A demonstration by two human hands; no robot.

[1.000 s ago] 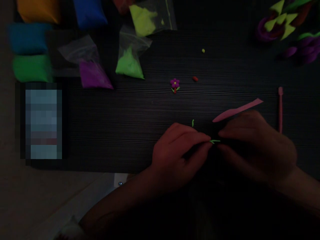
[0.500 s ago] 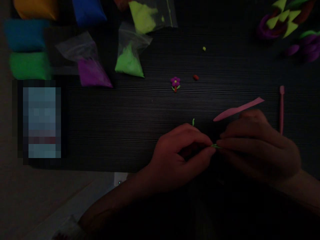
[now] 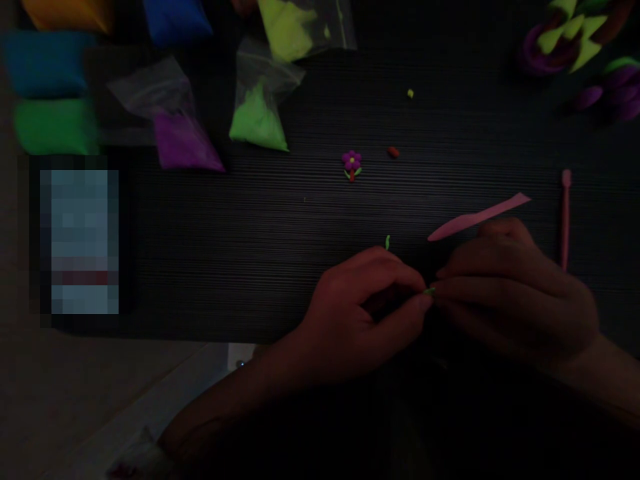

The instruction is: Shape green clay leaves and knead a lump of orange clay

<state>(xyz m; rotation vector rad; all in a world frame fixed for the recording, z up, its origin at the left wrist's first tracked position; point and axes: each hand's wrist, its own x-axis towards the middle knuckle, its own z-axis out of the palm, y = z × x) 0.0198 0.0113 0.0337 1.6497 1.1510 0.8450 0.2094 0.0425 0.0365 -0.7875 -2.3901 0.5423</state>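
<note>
- We have a tiny green piece (image 3: 429,291) between both hands, pinched by our left hand (image 3: 350,320), thumb and finger closed.
- Our right hand (image 3: 525,300) bends its fingers to the piece; shadow hides its grip, so we cannot tell.
- Beyond our right fingers lies a pink blade (image 3: 475,219).
- Left of our hands, open bench (image 3: 215,267) runs to its near edge.

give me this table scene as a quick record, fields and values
left hand: pinching green clay piece
right hand: fingertips at the piece's right end, grip unclear
flower: purple clay flower, yellow centre, red stem, green leaves
loose bits: green strip, red bit, yellow bit
tools: pink blade-shaped tool, pink rod tool
open-top bags: cannot tell
light: dim
</note>
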